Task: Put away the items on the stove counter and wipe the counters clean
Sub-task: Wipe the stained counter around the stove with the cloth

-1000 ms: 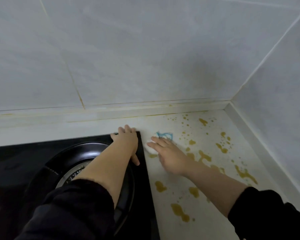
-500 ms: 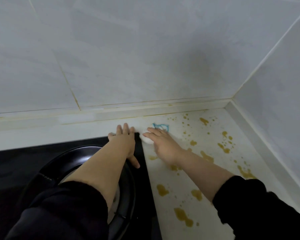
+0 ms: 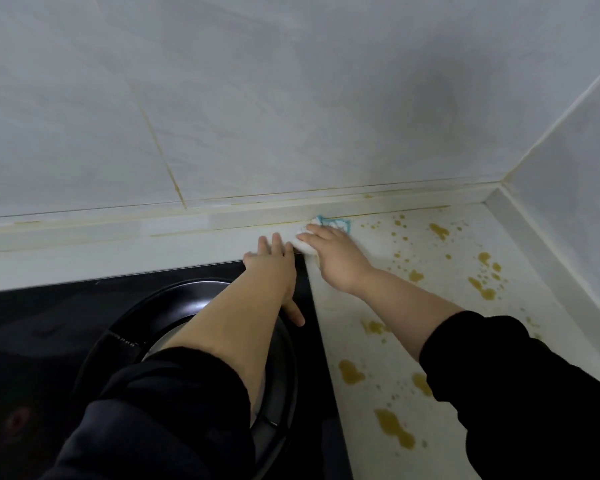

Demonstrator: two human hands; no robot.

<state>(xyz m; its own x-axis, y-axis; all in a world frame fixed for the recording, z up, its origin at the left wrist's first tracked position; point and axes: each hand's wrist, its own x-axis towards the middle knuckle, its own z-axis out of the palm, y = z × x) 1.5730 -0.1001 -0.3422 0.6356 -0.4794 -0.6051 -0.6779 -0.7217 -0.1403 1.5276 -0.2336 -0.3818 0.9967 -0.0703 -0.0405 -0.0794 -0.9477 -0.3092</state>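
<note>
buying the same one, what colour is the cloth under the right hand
White cloth with blue edging; the head view shows it.

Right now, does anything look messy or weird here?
Yes. Yellow-brown splatters dot the white counter right of the stove, beside where the right hand presses its cloth. They look spilled, not part of the surface.

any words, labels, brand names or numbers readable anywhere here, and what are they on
No text in this view can be read.
Black burner ring: a short row of pale marks on its rim, too small and blurred to read.
White cloth under the right hand: a blue outline, blurred; no letters can be made out.
Nothing else shows lettering.
</note>
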